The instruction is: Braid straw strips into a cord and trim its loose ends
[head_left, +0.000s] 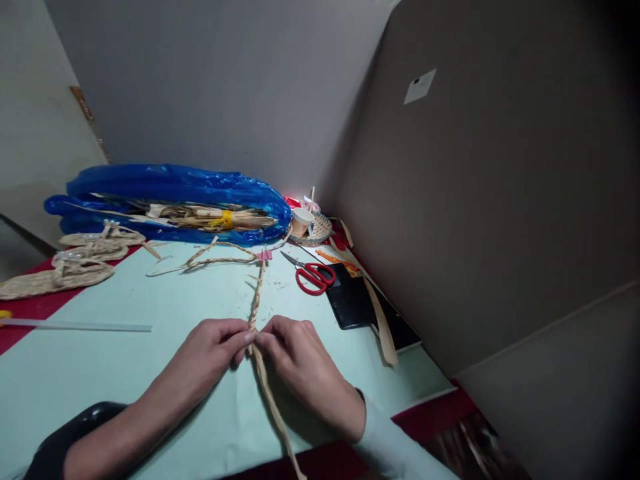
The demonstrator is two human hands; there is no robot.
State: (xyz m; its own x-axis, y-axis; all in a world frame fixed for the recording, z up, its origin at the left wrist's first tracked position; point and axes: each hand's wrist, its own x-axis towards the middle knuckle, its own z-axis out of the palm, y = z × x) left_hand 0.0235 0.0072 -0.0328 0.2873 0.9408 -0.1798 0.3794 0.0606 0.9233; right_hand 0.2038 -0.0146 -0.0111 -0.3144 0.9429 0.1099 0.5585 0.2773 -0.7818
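Now the braid (257, 290) is pinched, centre frame, by left grip (216, 343) and right grip (305, 353); plaited length is stretched above them, loose strips (273, 403) are trailed below

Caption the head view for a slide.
Left hand and right hand pinch a braid that runs to a pink clip; scissors and a blue bag lie beyond.

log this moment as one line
left hand: pinching braid | right hand: pinching braid | clip: at braid's far end | scissors: beyond right hand
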